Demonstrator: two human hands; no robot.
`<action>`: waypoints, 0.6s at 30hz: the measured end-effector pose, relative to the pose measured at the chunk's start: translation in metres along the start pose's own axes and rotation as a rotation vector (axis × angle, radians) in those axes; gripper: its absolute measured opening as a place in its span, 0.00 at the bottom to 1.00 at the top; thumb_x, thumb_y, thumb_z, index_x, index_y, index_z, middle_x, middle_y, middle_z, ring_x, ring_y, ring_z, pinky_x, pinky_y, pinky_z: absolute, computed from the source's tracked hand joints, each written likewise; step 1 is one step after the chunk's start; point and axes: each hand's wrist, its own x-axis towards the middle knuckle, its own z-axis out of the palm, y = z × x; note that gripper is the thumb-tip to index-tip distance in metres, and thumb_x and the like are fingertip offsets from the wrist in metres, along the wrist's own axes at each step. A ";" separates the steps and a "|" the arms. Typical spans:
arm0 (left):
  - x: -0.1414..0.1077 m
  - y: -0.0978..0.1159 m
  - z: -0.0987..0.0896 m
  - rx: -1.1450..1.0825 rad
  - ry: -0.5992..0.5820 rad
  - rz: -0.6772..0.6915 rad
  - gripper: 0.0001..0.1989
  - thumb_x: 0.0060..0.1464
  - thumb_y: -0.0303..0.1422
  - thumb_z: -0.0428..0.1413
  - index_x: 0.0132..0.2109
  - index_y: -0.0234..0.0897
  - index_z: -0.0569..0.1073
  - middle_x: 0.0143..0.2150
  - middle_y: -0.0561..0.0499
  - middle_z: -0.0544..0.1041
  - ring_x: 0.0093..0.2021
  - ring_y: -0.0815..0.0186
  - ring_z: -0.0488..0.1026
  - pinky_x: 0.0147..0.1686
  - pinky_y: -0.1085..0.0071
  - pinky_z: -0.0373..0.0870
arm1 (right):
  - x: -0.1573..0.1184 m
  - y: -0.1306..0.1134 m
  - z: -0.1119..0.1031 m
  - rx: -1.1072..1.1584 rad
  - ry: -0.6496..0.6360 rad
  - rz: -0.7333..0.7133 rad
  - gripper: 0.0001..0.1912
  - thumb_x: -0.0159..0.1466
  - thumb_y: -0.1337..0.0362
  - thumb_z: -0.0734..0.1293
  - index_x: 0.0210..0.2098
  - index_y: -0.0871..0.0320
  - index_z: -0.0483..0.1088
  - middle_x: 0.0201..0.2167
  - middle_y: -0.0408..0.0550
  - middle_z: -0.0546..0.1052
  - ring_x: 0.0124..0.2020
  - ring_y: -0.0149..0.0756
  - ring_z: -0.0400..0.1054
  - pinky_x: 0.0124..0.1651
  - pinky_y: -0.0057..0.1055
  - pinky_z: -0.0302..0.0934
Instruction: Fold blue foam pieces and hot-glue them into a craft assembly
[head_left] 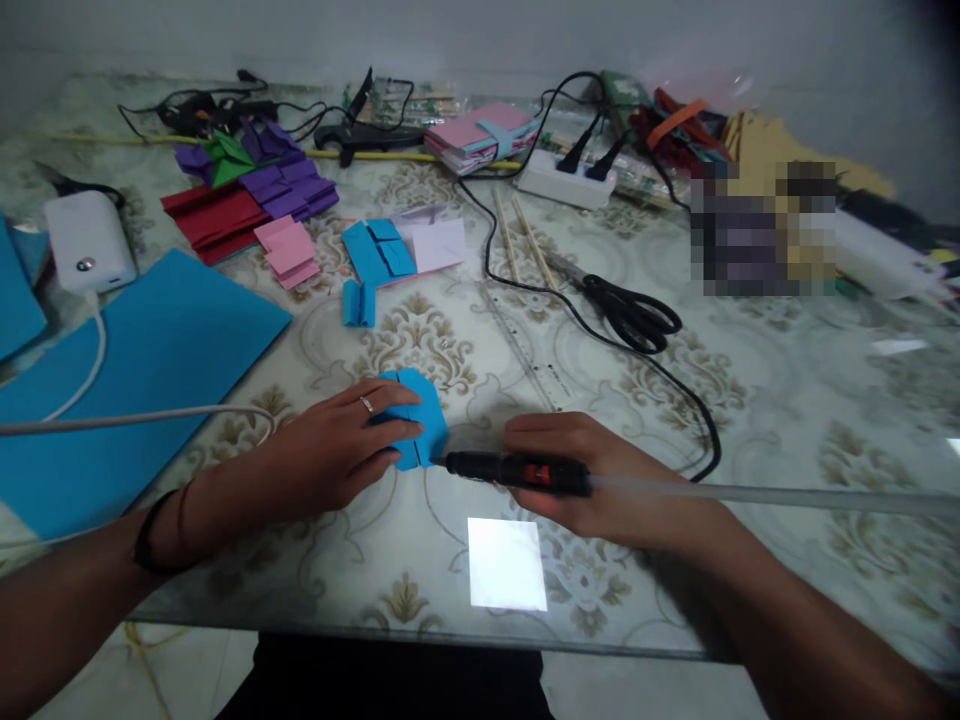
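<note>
In my right hand (566,470) is a black hot glue gun (517,472) with a red switch; a long pale glue stick (750,494) trails from its back end. The gun's nozzle points left and meets the lower right edge of a small folded blue paper piece (427,405). My left hand (356,440) lies over that paper with its fingers stretched out, pinning it to the table. Part of the paper is hidden beneath those fingers. Dark slits or fold lines show across the blue surface.
Black scissors (634,312), a clear ruler (529,345) and wooden sticks (532,240) lie beyond my hands. Folded papers (289,250) sit farther left, near a large blue sheet (165,380) and white power bank (90,240). A black cable runs from the power strip (566,180).
</note>
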 end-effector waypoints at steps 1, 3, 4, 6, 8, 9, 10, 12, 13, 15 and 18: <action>0.000 0.000 0.000 0.004 -0.002 0.003 0.16 0.68 0.27 0.52 0.59 0.36 0.76 0.64 0.38 0.73 0.68 0.49 0.67 0.69 0.46 0.68 | 0.000 0.000 0.001 0.005 0.006 -0.001 0.11 0.65 0.63 0.68 0.26 0.54 0.68 0.25 0.44 0.70 0.26 0.35 0.65 0.30 0.32 0.58; 0.001 0.000 0.000 0.009 -0.007 0.006 0.15 0.69 0.27 0.52 0.59 0.35 0.76 0.64 0.38 0.72 0.68 0.48 0.67 0.68 0.45 0.68 | 0.000 0.000 0.002 0.013 0.014 0.009 0.11 0.65 0.62 0.69 0.26 0.54 0.69 0.25 0.45 0.72 0.27 0.36 0.67 0.31 0.33 0.59; 0.001 0.000 0.000 0.011 -0.008 0.007 0.15 0.69 0.27 0.52 0.59 0.35 0.76 0.64 0.37 0.73 0.68 0.48 0.68 0.68 0.45 0.68 | 0.000 -0.001 0.002 0.016 0.016 0.021 0.11 0.65 0.62 0.69 0.26 0.54 0.70 0.26 0.45 0.72 0.27 0.37 0.67 0.31 0.33 0.60; 0.001 0.000 0.000 0.009 -0.007 0.003 0.15 0.69 0.27 0.52 0.59 0.35 0.76 0.64 0.37 0.73 0.68 0.48 0.68 0.68 0.45 0.68 | 0.001 -0.002 0.003 0.023 0.017 0.036 0.10 0.65 0.62 0.70 0.26 0.54 0.70 0.25 0.45 0.72 0.27 0.37 0.67 0.31 0.33 0.61; 0.001 0.000 0.000 0.004 0.002 0.002 0.16 0.68 0.26 0.52 0.59 0.35 0.76 0.63 0.37 0.73 0.68 0.49 0.68 0.68 0.46 0.68 | 0.002 -0.004 0.003 0.025 0.023 0.043 0.11 0.65 0.62 0.69 0.26 0.54 0.70 0.25 0.44 0.71 0.27 0.36 0.67 0.31 0.32 0.60; 0.001 0.000 0.000 0.003 0.003 0.001 0.16 0.68 0.26 0.52 0.59 0.36 0.76 0.63 0.38 0.73 0.68 0.49 0.68 0.69 0.46 0.68 | 0.003 -0.004 0.004 0.022 0.020 0.038 0.11 0.65 0.63 0.69 0.25 0.54 0.69 0.25 0.44 0.70 0.27 0.36 0.66 0.30 0.32 0.59; 0.000 0.000 0.000 0.003 0.002 0.000 0.16 0.68 0.26 0.53 0.59 0.36 0.76 0.64 0.38 0.73 0.68 0.49 0.68 0.69 0.47 0.67 | 0.003 -0.004 0.004 0.019 0.015 0.030 0.12 0.65 0.63 0.68 0.25 0.54 0.67 0.24 0.44 0.69 0.26 0.35 0.65 0.30 0.32 0.58; 0.000 0.000 0.000 0.009 -0.005 0.001 0.16 0.68 0.26 0.52 0.59 0.36 0.75 0.64 0.38 0.72 0.68 0.50 0.67 0.69 0.47 0.67 | 0.004 -0.004 0.004 0.015 0.013 0.017 0.13 0.65 0.63 0.67 0.24 0.54 0.66 0.24 0.43 0.69 0.25 0.34 0.64 0.29 0.32 0.57; 0.000 0.000 0.000 0.011 -0.009 0.001 0.16 0.68 0.26 0.52 0.60 0.36 0.75 0.64 0.38 0.72 0.68 0.50 0.67 0.69 0.47 0.67 | 0.004 -0.004 0.005 0.014 0.020 0.013 0.13 0.65 0.63 0.67 0.24 0.54 0.66 0.25 0.43 0.69 0.25 0.34 0.64 0.28 0.32 0.57; -0.001 0.000 0.000 0.012 -0.010 0.003 0.16 0.68 0.26 0.52 0.60 0.36 0.75 0.64 0.39 0.72 0.68 0.51 0.67 0.69 0.48 0.67 | 0.004 -0.003 0.006 0.002 0.048 0.017 0.11 0.65 0.63 0.67 0.26 0.54 0.67 0.25 0.44 0.71 0.26 0.35 0.65 0.29 0.33 0.58; 0.000 -0.001 0.000 0.013 -0.005 0.002 0.16 0.68 0.26 0.52 0.60 0.37 0.75 0.64 0.39 0.72 0.68 0.51 0.67 0.69 0.49 0.68 | 0.003 -0.002 0.008 -0.028 0.106 0.044 0.09 0.63 0.65 0.68 0.26 0.54 0.69 0.26 0.45 0.72 0.28 0.37 0.68 0.32 0.34 0.60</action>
